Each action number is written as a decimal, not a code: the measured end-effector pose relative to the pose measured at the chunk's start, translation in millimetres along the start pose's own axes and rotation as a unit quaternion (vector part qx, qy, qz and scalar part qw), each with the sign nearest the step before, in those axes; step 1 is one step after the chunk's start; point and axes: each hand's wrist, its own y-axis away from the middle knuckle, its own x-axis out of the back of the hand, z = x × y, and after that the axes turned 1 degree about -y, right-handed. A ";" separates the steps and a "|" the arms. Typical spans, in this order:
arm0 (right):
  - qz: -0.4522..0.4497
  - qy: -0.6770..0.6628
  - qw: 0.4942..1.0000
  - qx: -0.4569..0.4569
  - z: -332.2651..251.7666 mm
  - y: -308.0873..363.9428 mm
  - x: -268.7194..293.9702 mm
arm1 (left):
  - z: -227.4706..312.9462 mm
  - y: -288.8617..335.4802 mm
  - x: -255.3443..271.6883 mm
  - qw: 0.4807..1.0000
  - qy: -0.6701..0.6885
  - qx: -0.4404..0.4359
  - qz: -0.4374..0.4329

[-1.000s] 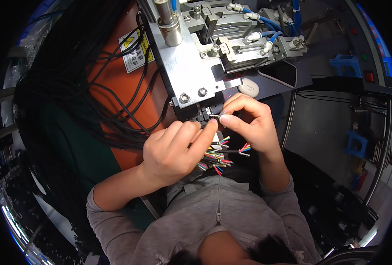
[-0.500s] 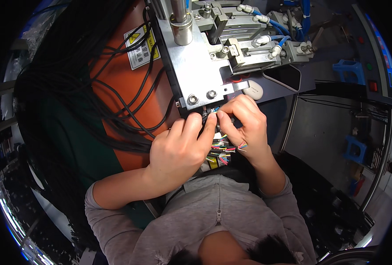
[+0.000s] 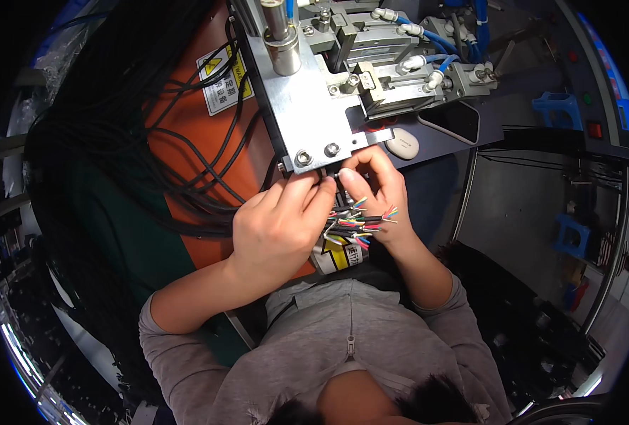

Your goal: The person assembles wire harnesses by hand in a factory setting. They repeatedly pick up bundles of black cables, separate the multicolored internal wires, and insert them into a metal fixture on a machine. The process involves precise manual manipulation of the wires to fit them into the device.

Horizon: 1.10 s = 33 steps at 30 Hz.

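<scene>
My left hand (image 3: 279, 219) is closed at the front edge of a machine's bright metal plate (image 3: 300, 106), its fingertips partly under that edge. Close beside it, my right hand (image 3: 382, 191) bends thumb and forefinger together in a pinch. Between the fingertips shows a short stretch of black cable (image 3: 337, 174); its end is hidden. Below the hands fans a bundle of black cables with stripped, multicoloured wire ends (image 3: 353, 223), some lying against my right palm.
Many long black cables (image 3: 187, 159) drape over an orange surface (image 3: 176, 67) to the left. Pneumatic cylinders with blue hoses (image 3: 449, 60) stand at the back. A white rounded case (image 3: 402, 144) and a phone (image 3: 456, 124) lie right of the plate. Blue stools (image 3: 569, 237) stand farther right.
Both hands have moved slightly left and closer in under the plate's edge. The coloured wires that showed at the fingertips are now out of sight. The view has shifted a little.
</scene>
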 end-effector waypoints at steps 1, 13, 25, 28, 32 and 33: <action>-0.007 0.056 0.998 -0.026 -3.5 0.3 2.6 | 2.9 1.0 3.9 0.999 -0.018 0.007 -0.029; -0.199 -0.049 0.944 0.257 -9.2 -10.2 33.3 | 6.8 7.1 13.0 0.997 0.017 0.028 -0.075; -0.150 -0.170 0.968 0.104 -22.9 -0.3 29.2 | -2.7 1.2 8.8 0.987 0.145 -0.050 0.041; -0.198 -0.263 0.944 0.010 -26.9 -0.5 28.3 | -4.2 -1.1 6.0 0.985 0.154 -0.050 0.058; -0.169 -0.269 0.948 0.003 -25.4 1.3 23.1 | 0.4 -2.0 10.0 0.987 0.146 -0.027 0.057; -0.151 -0.268 0.951 -0.024 -29.4 3.8 21.6 | 0.4 -1.9 9.5 0.987 0.149 -0.023 0.056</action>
